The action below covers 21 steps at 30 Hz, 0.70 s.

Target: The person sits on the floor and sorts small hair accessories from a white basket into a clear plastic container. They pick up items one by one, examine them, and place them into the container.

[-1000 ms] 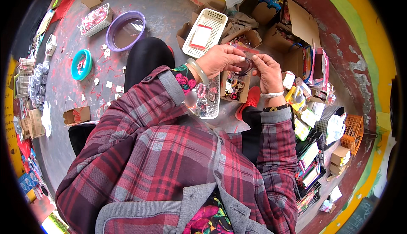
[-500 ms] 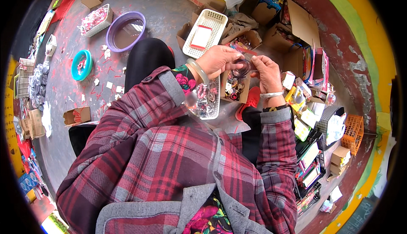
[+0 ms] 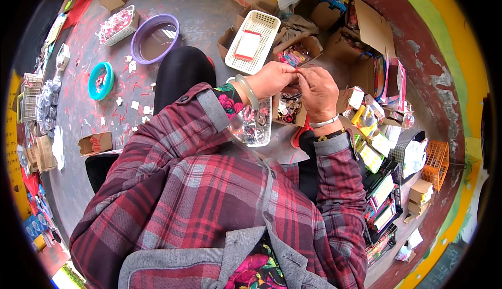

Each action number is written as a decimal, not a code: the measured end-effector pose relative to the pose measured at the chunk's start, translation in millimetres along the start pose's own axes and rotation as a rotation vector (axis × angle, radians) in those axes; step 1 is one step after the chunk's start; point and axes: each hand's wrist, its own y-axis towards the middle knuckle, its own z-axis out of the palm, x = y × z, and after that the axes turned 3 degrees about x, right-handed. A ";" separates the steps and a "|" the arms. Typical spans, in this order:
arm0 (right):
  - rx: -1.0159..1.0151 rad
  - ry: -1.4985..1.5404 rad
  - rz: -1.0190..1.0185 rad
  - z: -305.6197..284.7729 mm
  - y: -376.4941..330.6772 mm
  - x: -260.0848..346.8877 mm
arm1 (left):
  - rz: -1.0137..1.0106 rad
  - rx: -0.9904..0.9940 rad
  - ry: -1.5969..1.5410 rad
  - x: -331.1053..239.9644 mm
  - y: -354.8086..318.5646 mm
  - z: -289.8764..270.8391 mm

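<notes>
My left hand (image 3: pixel 272 80) and my right hand (image 3: pixel 320 93) meet in front of me, fingertips pinched together on the top of a small clear plastic bag. Only a bit of its red top edge (image 3: pixel 297 71) shows between the fingers; the rest of it is mostly hidden. Just below the hands stands a cardboard box (image 3: pixel 299 118) of dark, shiny small items. Beside it, under my left wrist, a white basket (image 3: pixel 267 132) holds several small clear packets. A cream basket (image 3: pixel 269 27) with a red-edged white card (image 3: pixel 248 45) lies beyond my left hand.
Cardboard boxes (image 3: pixel 374 27) crowd the far right by the wall. At left on the floor stand a purple basin (image 3: pixel 134 40), a teal basin (image 3: pixel 109 72) and a white basket of pink-and-white pieces (image 3: pixel 132 30). Paper scraps litter the floor. An orange crate (image 3: pixel 435 164) stands at right.
My hands have come together; the right has moved left and turned over, its knuckles now up. The clear bag with a dark ring-shaped thing, seen between them before, is now mostly covered.
</notes>
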 end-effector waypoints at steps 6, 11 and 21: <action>0.042 -0.194 -0.134 -1.4 1.9 3.8 | 0.035 -0.003 0.152 9.9 1.3 -0.9; 0.069 -0.295 -0.199 -3.6 3.5 5.5 | 0.204 -0.039 0.863 -1.9 -6.1 4.3; 0.039 0.240 0.272 -9.1 5.5 -1.9 | 0.104 -0.056 0.416 7.1 3.4 -3.0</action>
